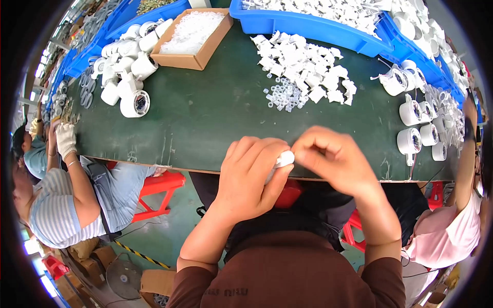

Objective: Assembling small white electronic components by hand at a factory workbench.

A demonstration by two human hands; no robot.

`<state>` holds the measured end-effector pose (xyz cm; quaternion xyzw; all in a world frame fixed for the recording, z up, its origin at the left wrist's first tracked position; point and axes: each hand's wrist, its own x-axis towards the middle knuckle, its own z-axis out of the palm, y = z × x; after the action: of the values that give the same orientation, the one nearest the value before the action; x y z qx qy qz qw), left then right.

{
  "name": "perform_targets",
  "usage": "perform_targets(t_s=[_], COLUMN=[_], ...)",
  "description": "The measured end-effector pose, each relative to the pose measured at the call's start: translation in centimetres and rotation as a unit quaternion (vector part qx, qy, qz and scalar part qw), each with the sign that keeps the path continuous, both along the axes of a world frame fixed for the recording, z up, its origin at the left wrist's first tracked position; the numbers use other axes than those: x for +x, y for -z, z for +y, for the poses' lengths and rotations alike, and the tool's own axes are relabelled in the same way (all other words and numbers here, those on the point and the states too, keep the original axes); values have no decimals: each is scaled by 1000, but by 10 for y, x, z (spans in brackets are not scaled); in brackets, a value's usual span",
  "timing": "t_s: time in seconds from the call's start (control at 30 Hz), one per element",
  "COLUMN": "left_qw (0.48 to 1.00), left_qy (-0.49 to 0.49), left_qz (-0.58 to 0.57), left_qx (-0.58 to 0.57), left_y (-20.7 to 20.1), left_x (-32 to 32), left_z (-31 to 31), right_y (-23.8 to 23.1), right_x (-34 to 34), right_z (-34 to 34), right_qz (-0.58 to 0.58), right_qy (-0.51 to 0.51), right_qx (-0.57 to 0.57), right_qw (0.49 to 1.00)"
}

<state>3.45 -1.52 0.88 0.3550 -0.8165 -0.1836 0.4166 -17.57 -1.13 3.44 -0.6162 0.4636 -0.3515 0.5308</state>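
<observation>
My left hand (244, 177) is wrapped round a small white plastic part (285, 159), whose rounded end sticks out past the thumb and index finger. The rest of that part is hidden in the palm. Right beside it, my right hand (339, 161) is curled with thumb and fingertips pinched together at the part's end. Slight blur hides what that pinch holds, if anything. Both hands are over the near edge of the green table (205, 123). Beyond them lie a heap of white plastic brackets (308, 61) and a cluster of small clear sleeves (286, 95).
Blue bins (308, 28) of white parts line the back. A cardboard box (200, 56) holds translucent pieces. White round housings stand at left (134, 103) and right (410, 141). Co-workers sit on both sides, one with a gloved hand (65, 139), near a red stool (159, 192).
</observation>
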Motion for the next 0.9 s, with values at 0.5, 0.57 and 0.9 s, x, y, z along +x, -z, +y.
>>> perform_targets(t_s=[0.5, 0.57, 0.9], left_qw=[998, 998, 998], left_qy=[-43, -45, -43], left_qz=[-21, -36, -47], left_qx=[28, 37, 22], left_y=[-3, -5, -1], left_x=[-10, -14, -29], left_z=[0, 1, 0], right_y=[33, 19, 16], right_x=[1, -4, -3], right_z=[-40, -23, 19], right_qz=[310, 100, -138], right_qy=[136, 174, 107], right_qx=[-367, -156, -32], right_qw=[867, 967, 984])
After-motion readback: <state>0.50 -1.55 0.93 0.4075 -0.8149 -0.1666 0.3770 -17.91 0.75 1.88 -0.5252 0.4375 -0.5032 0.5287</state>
